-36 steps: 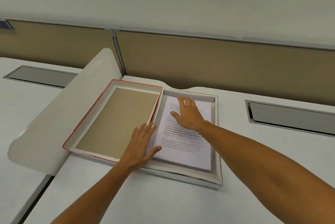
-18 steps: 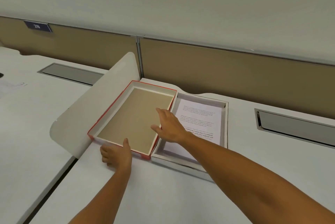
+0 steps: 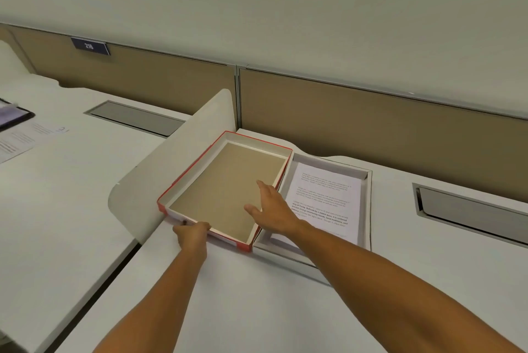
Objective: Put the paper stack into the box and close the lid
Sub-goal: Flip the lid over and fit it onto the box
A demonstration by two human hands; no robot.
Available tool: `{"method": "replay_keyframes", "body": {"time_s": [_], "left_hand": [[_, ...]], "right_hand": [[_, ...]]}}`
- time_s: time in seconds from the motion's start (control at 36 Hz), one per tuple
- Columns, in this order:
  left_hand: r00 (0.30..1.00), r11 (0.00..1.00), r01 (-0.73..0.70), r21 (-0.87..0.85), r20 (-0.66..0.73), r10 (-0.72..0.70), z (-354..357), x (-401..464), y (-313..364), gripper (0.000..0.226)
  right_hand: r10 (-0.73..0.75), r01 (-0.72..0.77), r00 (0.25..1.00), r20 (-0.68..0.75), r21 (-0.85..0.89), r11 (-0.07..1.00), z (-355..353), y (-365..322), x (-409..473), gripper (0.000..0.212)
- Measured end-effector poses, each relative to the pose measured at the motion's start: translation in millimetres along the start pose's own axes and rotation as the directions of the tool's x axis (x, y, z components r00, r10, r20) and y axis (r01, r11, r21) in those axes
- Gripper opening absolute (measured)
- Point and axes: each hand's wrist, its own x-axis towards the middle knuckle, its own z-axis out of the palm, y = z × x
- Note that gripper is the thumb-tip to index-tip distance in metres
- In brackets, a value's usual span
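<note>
While the paper stack (image 3: 324,198) already lies flat inside the white box base (image 3: 367,209), printed side up with its long axis running away from the person, the part left to do turns on the red-edged lid (image 3: 225,184), which sits upside down just to the left of the base, its right wall touching or nearly touching the base's left wall. Its long axis runs parallel to the box, so a plain flip to the right about that shared edge looks like what is called for. At the lid's near-left corner the left hand (image 3: 192,235) is curled around the low wall, fingers tucked under or against it; how firm the hold is I cannot tell. Over the lid's right half, close to the shared edge, the right hand (image 3: 273,211) is spread wide and flat, holding nothing, and whether the palm touches the cardboard is unclear. Both hands are nearer the lid than the paper, the left one better placed to lift. Matte brown board lines the lid inside, with thin white walls and a red outer skin; it looks light and stiff but liable to twist if raised by one corner. Smooth and pale, the desk (image 3: 257,295) offers little grip, and a curved white divider panel (image 3: 160,175) stands just left of the lid.
</note>
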Motion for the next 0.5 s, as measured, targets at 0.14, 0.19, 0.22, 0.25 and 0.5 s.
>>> {"method": "replay_keyframes", "body": {"time_s": [0.14, 0.19, 0.22, 0.25, 0.5], "left_hand": [[0.989, 0.985, -0.015, -0.172, 0.139, 0.039, -6.6, -5.0, -2.8, 0.066], [0.982, 0.984, -0.043, -0.171, 0.173, 0.073, -8.5, -9.1, -5.0, 0.062], [0.979, 0.983, -0.06, -0.171, 0.183, 0.092, -9.2, -11.1, -5.4, 0.061], [0.975, 0.982, -0.081, -0.169, 0.19, 0.113, -9.9, -12.9, -5.4, 0.059], [0.907, 0.933, -0.257, -0.252, 0.272, 0.323, -10.5, -34.1, 4.5, 0.076]], "right_hand": [[0.064, -0.063, 0.998, -0.006, 0.139, 0.988, -10.2, -2.9, -1.7, 0.077], [0.085, -0.082, 0.996, -0.013, 0.175, 0.981, -13.6, -3.9, -2.3, 0.077], [0.097, -0.092, 0.995, -0.017, 0.193, 0.977, -15.2, -4.6, -2.6, 0.076], [0.108, -0.101, 0.994, -0.019, 0.216, 0.971, -16.5, -5.4, -2.6, 0.076], [0.199, -0.205, 0.978, 0.067, 0.515, 0.832, -26.6, -22.7, -2.4, 0.073]]}}
